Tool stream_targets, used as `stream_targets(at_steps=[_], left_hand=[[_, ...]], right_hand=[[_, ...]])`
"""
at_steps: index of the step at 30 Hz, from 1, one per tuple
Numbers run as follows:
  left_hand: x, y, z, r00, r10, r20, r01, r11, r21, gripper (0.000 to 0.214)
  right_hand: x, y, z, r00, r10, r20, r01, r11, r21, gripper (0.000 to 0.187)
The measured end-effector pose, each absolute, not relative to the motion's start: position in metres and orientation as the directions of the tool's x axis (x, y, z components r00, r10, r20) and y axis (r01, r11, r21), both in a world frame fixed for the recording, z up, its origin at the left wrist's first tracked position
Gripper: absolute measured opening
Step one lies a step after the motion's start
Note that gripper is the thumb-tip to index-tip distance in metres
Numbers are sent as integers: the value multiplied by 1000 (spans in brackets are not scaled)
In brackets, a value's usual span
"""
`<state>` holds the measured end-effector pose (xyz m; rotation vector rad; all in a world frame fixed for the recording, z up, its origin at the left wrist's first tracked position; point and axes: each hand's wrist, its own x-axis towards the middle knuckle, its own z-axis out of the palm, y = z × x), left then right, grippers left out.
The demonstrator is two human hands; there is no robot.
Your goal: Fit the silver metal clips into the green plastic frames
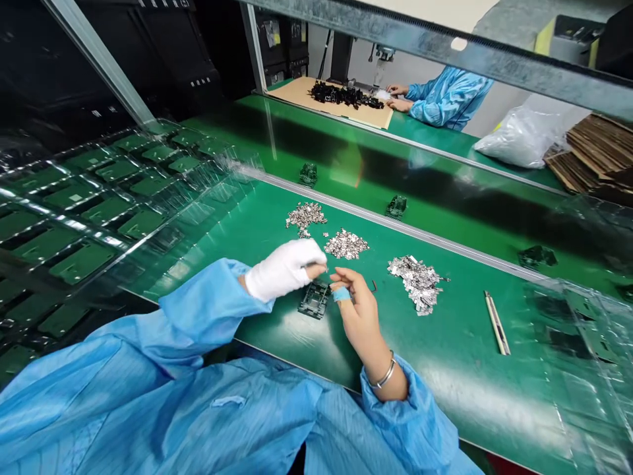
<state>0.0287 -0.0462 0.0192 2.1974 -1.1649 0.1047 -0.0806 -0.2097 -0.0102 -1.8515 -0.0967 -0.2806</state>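
Observation:
My left hand (287, 269), in a white glove with bare fingertips, is closed in a pinch above the table. A tiny shiny piece (326, 269) shows at its fingertips, too small to name. My right hand (357, 307), bare with blue tape around one finger, is held close to those fingertips. Its fingers are curved and look apart, with nothing visible in them. Just below both hands, a dark square plastic housing (314, 301) lies on the green table. Beyond them are two piles of small metal parts (306, 216) (346, 244), and a pile of flat metal pieces (419, 284) lies to the right.
A white utility knife (496, 323) and a small dark hex key (374, 286) lie on the right. Clear plastic trays (99, 198) with dark parts stand at left, others (583, 356) at right. A metal rail (395, 227) crosses behind the piles. Another person's sleeve (445, 99) shows beyond.

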Motion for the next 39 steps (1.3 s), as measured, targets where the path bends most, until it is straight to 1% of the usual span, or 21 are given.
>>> stream_targets(at_steps=[2, 4, 6, 9, 13, 16, 18, 19, 20, 21, 23, 24, 25, 26, 27, 29, 32, 35, 37, 39], left_hand=[[7, -49, 22, 505, -796, 335, -846, -381, 372, 30], [-6, -51, 22, 467, -817, 338, -877, -381, 291, 34], [-12, -51, 20, 466, -793, 394, -883, -382, 274, 36], [-18, -47, 15, 447, -757, 477, -894, -356, 272, 36], [-28, -37, 6, 407, -773, 487, -913, -342, 221, 35], [-37, -28, -2, 382, -781, 495, -924, -339, 177, 30], [-40, -22, -6, 412, -778, 474, -911, -336, 240, 26], [-39, -20, -8, 457, -761, 460, -887, -349, 304, 22], [-38, -17, -11, 521, -729, 444, -846, -375, 378, 18], [-36, -15, -13, 592, -688, 420, -793, -406, 453, 23], [-30, -14, -19, 700, -633, 332, -682, -452, 575, 54], [-27, -15, -23, 730, -629, 268, -630, -467, 620, 64], [-25, -16, -26, 744, -637, 202, -586, -477, 655, 69], [-23, -19, -30, 750, -645, 149, -549, -481, 683, 68], [-22, -21, -33, 754, -646, 117, -520, -479, 707, 64], [-23, -27, -36, 771, -624, 128, -493, -456, 741, 55], [-28, -33, -35, 768, -596, 235, -533, -391, 750, 44], [-34, -37, -29, 757, -579, 305, -572, -360, 737, 38], [-36, -39, -25, 758, -569, 319, -580, -364, 729, 38], [-38, -41, -23, 755, -565, 333, -591, -366, 719, 38]], right_hand=[[-80, -207, -11, 981, -86, 174, 156, -186, -970, 20], [-79, -205, -11, 991, -69, 115, 108, -95, -990, 12], [-78, -204, -11, 996, -48, 76, 76, -3, -997, 10], [-78, -205, -10, 998, 21, 51, 49, 96, -994, 15], [-80, -207, -6, 983, 181, 23, 9, 76, -997, 20], [-83, -208, -2, 956, 292, -29, -35, 15, -999, 16], [-84, -210, 1, 941, 332, -61, -48, -47, -998, 12], [-83, -212, 2, 945, 320, -62, -41, -72, -997, 11], [-83, -214, 3, 959, 278, -52, -28, -88, -996, 10], [-81, -217, 3, 977, 210, -32, -13, -94, -996, 9], [-77, -223, 1, 999, 46, 13, 17, -89, -996, 7], [-75, -225, 0, 999, -22, 27, 24, -90, -996, 6], [-74, -227, -2, 997, -68, 31, 24, -101, -995, 5], [-73, -227, -4, 995, -89, 33, 22, -122, -992, 5], [-72, -227, -5, 995, -92, 36, 22, -150, -988, 5], [-72, -224, -8, 994, -77, 75, 57, -223, -973, 3], [-74, -218, -10, 970, -28, 243, 218, -356, -909, 6], [-76, -214, -12, 913, 52, 404, 380, -465, -799, 10], [-78, -213, -13, 888, 95, 449, 430, -512, -743, 13], [-78, -211, -14, 879, 112, 463, 444, -545, -711, 15]])
